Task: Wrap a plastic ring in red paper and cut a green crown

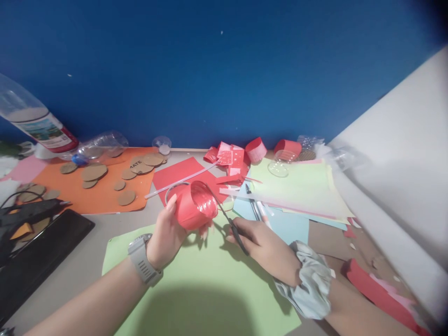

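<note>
My left hand (170,233) is wrapped round a red paper-covered plastic ring (189,208), which looks like a slice of bottle with a shiny clear lining. Its open end tilts toward my right side. In my right hand (261,245) is a pair of scissors (239,235), its dark handle under my fingers. The blades reach up to the ring's right rim; whether they touch it I cannot tell. Below both hands lies a light green paper sheet (203,289). My fingers behind the ring are partly hidden.
Cardboard discs (94,172) lie on orange paper (105,196). A large plastic bottle (42,126) leans at far left, near a glue gun (31,212) and a black slab (52,252). Red paper scraps (233,156) and another red ring (256,150) stand against the blue wall (224,74).
</note>
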A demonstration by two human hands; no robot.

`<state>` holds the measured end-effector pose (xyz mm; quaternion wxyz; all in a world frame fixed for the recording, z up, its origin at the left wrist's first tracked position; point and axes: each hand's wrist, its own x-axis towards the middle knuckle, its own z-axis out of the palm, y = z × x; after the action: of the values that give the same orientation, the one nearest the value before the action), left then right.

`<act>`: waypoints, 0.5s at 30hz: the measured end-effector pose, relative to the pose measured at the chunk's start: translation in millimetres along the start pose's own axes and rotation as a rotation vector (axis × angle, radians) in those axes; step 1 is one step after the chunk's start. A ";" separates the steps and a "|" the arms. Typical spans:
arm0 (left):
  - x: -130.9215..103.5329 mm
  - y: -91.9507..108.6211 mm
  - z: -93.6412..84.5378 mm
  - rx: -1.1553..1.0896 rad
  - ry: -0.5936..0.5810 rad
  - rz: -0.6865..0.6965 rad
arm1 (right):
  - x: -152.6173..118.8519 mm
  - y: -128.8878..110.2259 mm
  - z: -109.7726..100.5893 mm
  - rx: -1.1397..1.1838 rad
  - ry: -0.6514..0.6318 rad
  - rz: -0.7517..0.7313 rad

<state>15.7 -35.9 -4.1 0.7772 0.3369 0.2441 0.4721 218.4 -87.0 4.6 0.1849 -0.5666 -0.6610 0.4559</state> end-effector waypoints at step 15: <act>0.5 -2.4 -1.6 0.011 0.042 0.063 | -0.9 -6.0 -0.3 -0.141 -0.047 0.003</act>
<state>16.2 -35.7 -7.0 0.7548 0.3387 0.2521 0.5020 215.5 -87.3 9.9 0.1285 -0.5683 -0.6948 0.4216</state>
